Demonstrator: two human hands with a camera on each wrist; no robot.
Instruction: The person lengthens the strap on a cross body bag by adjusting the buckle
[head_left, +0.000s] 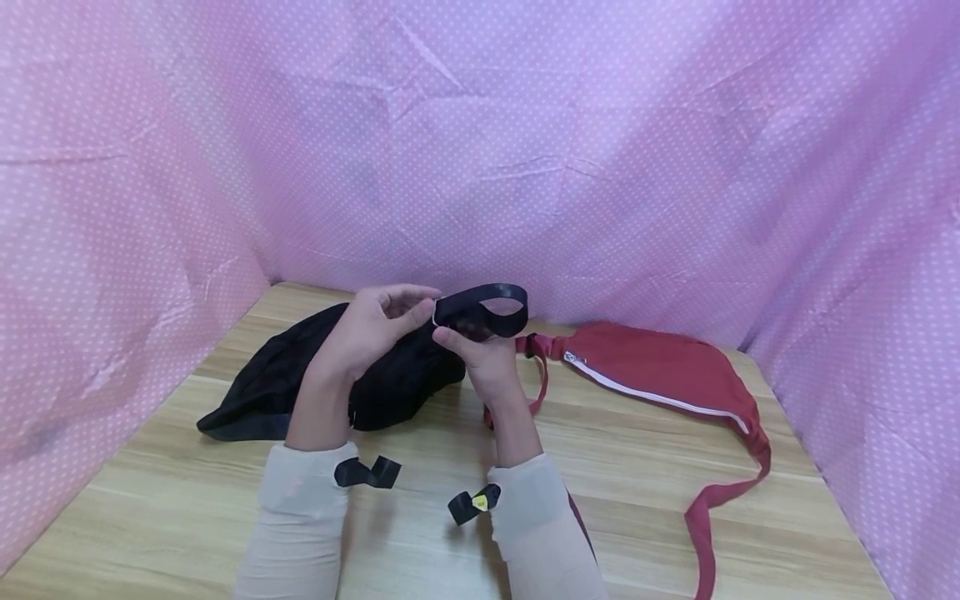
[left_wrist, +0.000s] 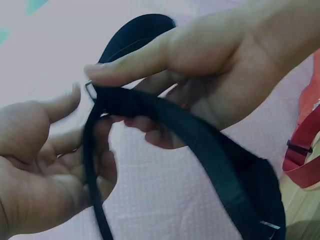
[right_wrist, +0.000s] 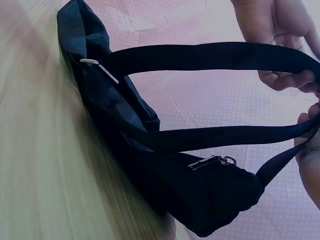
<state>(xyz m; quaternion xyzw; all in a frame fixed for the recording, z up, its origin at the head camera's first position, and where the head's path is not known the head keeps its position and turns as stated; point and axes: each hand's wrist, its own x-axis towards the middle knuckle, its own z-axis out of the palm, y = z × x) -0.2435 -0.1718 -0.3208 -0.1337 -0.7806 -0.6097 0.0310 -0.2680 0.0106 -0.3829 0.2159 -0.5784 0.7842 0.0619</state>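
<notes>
in the head view, both bare hands meet near the centre, over a flat black woven strap [head_left: 487,292] with a small metal buckle [head_left: 435,312]. the strap makes a loop from the buckle toward 3 o'clock. the right hand [head_left: 491,367] comes to the buckle from 5 o'clock; its fingers are clamped on the strap just beside the buckle, with the thumb on one face and the other fingers behind. the left hand [head_left: 360,329] comes from 8 o'clock. in the left wrist view its thumb stands near the buckle, slightly apart, and its other fingers are loosely bent behind the strap; whether they grip it, i cannot tell.

the soft black fabric bag [head_left: 408,383] is at 8 o'clock from the buckle, on the desk [head_left: 637,475] of pale wood grain, partly hidden by the left forearm. in the right wrist view, lengths of the strap run from this bag toward 3 o'clock, up to the hands, and a metal zipper pull [right_wrist: 207,162] shows on the bag.

well apart, at about 3 o'clock from the hands, lies a dark red fabric waist bag [head_left: 652,362] with a white zipper [head_left: 637,390]. its long red strap [head_left: 701,517] goes from its right end toward 7 o'clock. a pink cloth with white dots [head_left: 480,167] hangs behind the desk.
</notes>
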